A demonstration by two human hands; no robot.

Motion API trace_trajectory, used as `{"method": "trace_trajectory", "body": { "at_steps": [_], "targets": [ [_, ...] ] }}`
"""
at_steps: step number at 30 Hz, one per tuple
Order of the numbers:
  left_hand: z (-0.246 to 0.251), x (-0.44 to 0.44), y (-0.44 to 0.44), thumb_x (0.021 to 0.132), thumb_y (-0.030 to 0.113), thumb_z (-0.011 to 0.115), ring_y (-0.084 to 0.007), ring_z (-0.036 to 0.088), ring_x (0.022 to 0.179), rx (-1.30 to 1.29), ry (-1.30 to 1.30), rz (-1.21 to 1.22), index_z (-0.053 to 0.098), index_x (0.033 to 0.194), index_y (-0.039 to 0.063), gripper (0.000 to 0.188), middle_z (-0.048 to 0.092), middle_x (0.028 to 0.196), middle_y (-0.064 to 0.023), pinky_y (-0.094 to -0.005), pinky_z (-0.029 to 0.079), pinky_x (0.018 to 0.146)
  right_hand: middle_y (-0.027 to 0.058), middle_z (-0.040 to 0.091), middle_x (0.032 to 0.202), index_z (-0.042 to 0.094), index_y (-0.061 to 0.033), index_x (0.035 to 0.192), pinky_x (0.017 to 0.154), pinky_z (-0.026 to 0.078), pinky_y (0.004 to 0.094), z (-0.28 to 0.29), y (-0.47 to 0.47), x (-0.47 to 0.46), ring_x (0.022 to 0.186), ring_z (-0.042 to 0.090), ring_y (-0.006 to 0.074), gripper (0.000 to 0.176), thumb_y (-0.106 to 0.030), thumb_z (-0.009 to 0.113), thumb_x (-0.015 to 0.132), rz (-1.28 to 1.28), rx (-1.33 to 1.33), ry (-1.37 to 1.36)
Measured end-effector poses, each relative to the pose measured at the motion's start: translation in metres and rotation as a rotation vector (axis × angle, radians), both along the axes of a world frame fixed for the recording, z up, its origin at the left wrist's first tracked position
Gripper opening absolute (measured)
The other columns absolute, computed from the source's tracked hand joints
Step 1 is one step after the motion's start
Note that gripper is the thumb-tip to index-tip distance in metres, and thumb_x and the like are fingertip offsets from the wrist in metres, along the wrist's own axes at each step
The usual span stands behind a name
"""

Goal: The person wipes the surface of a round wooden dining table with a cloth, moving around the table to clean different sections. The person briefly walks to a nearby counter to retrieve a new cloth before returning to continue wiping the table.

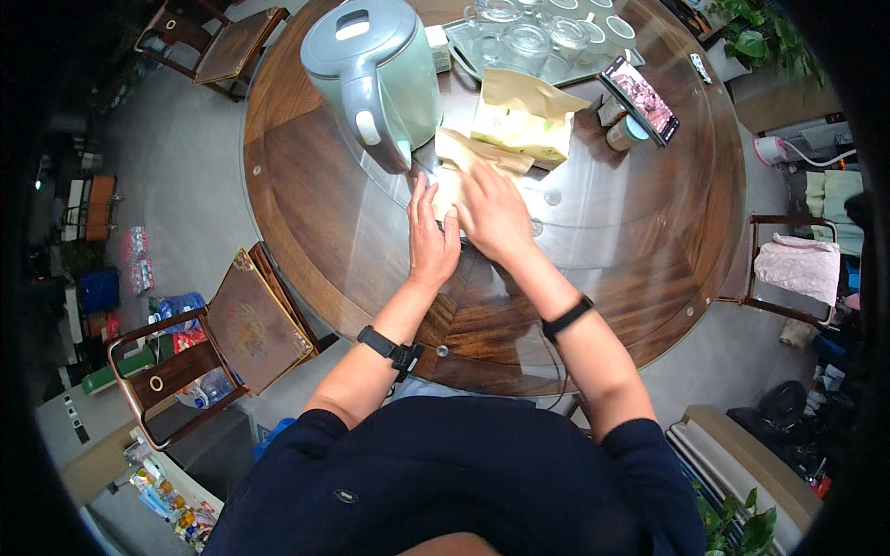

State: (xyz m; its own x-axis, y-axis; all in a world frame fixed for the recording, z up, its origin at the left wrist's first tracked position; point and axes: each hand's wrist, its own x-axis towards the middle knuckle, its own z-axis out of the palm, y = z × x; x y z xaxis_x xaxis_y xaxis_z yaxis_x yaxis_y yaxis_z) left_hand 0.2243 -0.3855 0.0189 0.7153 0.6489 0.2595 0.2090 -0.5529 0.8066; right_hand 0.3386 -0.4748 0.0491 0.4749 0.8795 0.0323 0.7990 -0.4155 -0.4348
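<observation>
On the round wooden table (306, 201) a yellowish paper or packet (452, 156) lies before me, partly hidden by my hands. My left hand (432, 240) is at its left edge, fingers extended. Across its right part lies my right hand (495, 212), palm down; whether it grips the packet cannot be told. A yellow tissue pack (521, 128) stands just behind. To the left of it is a large pale green electric kettle (389, 76) with a grey lid and handle.
Glass cups (525, 45) and other cups crowd a tray (570, 80) at the back. A phone (640, 101) leans by a small jar (622, 133) on the right. Wooden chairs (261, 323) stand around the table, one bearing a pink cloth (797, 267).
</observation>
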Motion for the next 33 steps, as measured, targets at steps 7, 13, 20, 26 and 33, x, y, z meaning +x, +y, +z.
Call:
{"method": "trace_trajectory", "body": {
  "at_steps": [7,13,20,26,33],
  "targets": [
    [-0.009,0.034,0.008,0.097,0.026,0.051,-0.0410,0.036,0.139,0.173,-0.188,-0.133,0.044,0.136,0.000,0.047,0.038,0.149,-0.0248,-0.0541,0.023,0.116,0.0142,0.041,0.153,0.046,-0.0074,0.145,0.121,0.021,0.0457,-0.054,0.021,-0.006,0.145,0.031,0.0319,0.055,-0.028,0.047,0.094,-0.013,0.136,-0.119],
    [-0.017,0.044,0.005,0.095,0.040,0.054,-0.0417,0.033,0.140,0.258,-0.125,-0.084,0.042,0.138,-0.002,0.061,0.038,0.149,-0.0235,-0.0558,0.021,0.116,0.0148,0.042,0.152,0.049,-0.0031,0.140,0.119,0.027,0.0448,-0.046,-0.048,-0.007,0.142,0.037,0.0300,0.047,-0.019,0.048,0.095,-0.106,0.111,-0.036],
    [-0.023,0.047,0.000,0.093,0.038,0.057,-0.0368,0.022,0.148,0.260,0.111,-0.032,0.036,0.144,0.002,0.066,0.028,0.156,-0.0175,-0.0580,0.017,0.117,0.0224,0.041,0.150,0.043,0.0012,0.143,0.118,0.026,0.0420,-0.048,-0.189,0.083,0.140,0.037,0.0376,0.046,-0.016,0.039,0.101,-0.579,0.102,-0.047],
    [-0.027,0.050,0.009,0.094,0.041,0.056,-0.0380,0.025,0.146,0.400,0.116,-0.028,0.037,0.142,-0.001,0.066,0.030,0.154,-0.0201,-0.0582,0.017,0.117,0.0262,0.032,0.154,0.034,0.0055,0.147,0.123,0.015,0.0437,-0.046,-0.152,0.030,0.147,0.026,0.0347,0.052,-0.021,0.034,0.103,-0.561,0.023,0.130],
    [-0.025,0.045,0.057,0.095,0.029,0.057,-0.0396,0.029,0.144,0.463,0.064,-0.091,0.042,0.138,-0.001,0.055,0.035,0.151,-0.0212,-0.0522,0.022,0.117,0.0222,0.042,0.149,0.047,0.0001,0.142,0.119,0.027,0.0439,-0.050,-0.142,-0.006,0.142,0.036,0.0354,0.047,-0.022,0.047,0.100,-0.125,0.110,0.045]
  ]
}}
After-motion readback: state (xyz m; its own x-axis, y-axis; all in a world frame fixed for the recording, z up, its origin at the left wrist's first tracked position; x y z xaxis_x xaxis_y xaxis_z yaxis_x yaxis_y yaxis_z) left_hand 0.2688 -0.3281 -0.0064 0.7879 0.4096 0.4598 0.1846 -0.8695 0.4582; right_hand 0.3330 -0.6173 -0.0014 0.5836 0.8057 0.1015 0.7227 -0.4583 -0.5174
